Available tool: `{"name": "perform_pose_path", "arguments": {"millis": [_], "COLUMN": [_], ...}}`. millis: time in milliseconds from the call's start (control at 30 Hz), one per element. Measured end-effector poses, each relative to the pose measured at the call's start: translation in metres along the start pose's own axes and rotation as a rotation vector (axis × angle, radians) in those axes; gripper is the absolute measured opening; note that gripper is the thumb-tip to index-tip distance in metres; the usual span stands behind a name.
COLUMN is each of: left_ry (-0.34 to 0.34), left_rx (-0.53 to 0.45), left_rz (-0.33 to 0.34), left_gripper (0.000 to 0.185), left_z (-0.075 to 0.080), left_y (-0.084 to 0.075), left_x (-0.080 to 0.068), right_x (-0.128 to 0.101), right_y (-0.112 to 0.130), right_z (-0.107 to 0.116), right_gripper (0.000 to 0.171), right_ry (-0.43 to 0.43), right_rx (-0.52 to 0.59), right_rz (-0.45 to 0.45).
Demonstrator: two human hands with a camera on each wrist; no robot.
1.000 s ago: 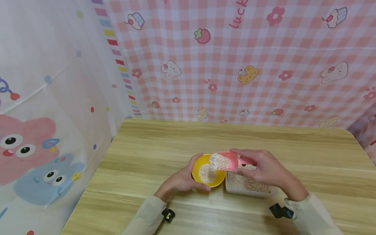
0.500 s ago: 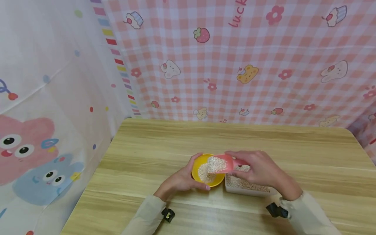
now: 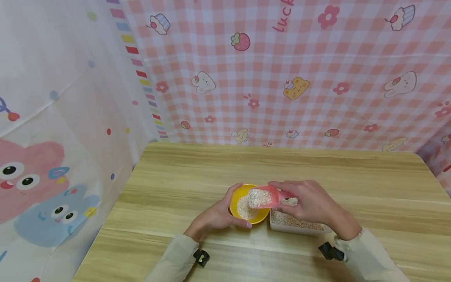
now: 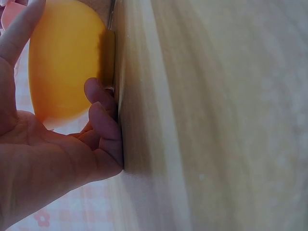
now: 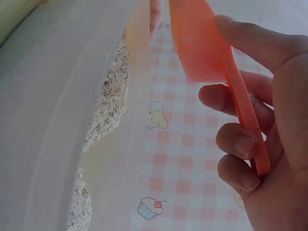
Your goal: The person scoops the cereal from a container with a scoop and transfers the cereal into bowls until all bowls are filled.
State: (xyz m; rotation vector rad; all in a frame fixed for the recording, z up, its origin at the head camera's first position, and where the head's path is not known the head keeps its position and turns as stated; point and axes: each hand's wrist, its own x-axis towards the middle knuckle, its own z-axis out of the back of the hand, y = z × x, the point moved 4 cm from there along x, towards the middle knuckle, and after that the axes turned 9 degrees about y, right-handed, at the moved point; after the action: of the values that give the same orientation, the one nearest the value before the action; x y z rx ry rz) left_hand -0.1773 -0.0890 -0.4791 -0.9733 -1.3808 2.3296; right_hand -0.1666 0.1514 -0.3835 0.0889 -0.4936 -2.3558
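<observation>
Hanging at the far left is a white curtain (image 3: 53,117) printed with a pink and a blue cartoon animal, and beside it a pink checked cloth (image 3: 299,74) with cupcakes, strawberries and bears closes off the back of the wooden table (image 3: 176,176).

On the near middle of the table the left hand (image 3: 215,216) cups the yellow bowl (image 3: 235,197) from its left side: the thumb lies up along the far rim, and the fingers curl round the near wall with their tips low against the tabletop, as the left wrist view shows (image 4: 103,113). The bowl stands upright on the wood, and a mound of pale oat flakes (image 3: 243,211) lies inside it.

Above the right half of the bowl is a pink scoop (image 3: 262,197), heaped with more flakes, its mouth turned toward the bowl and tipped slightly down. The right hand (image 3: 310,205) has hold of the scoop's handle, thumb pressed on top and the other fingers (image 5: 238,144) curled underneath it; the right wrist view shows the thin orange-pink handle (image 5: 245,120) running across those fingers.

Just right of the bowl, touching or nearly touching it, stands a clear rectangular container (image 3: 299,229) filled with the same oat flakes; the right hand hovers over its far left corner. In the right wrist view the container's translucent wall (image 5: 72,120) fills the left side, with flakes piled against it.

Both forearms wear light beige sleeves (image 3: 176,258), each with a small black strap mount at the wrist (image 3: 201,257).
</observation>
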Motion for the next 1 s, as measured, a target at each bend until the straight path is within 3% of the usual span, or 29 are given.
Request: {"name": "perform_pose_path", "arguments": {"millis": [267, 467, 1000], "left_ry": [0.002, 0.001, 0.008], "left_rx": [-0.002, 0.003, -0.018], "left_rz": [0.009, 0.005, -0.015], "left_gripper": [0.115, 0.115, 0.116], "left_z": [-0.001, -0.001, -0.001], "left_y": [0.0, 0.0, -0.001], "left_x": [0.001, 0.0, 0.0], "right_x": [0.0, 0.002, 0.003], "right_y": [0.002, 0.008, 0.021], "right_z": [0.0, 0.0, 0.0], "right_gripper": [0.057, 0.057, 0.056], "right_ry": [0.002, 0.01, -0.061], "right_rx": [-0.041, -0.141, -0.299], "right_rz": [0.015, 0.025, 0.159]}}
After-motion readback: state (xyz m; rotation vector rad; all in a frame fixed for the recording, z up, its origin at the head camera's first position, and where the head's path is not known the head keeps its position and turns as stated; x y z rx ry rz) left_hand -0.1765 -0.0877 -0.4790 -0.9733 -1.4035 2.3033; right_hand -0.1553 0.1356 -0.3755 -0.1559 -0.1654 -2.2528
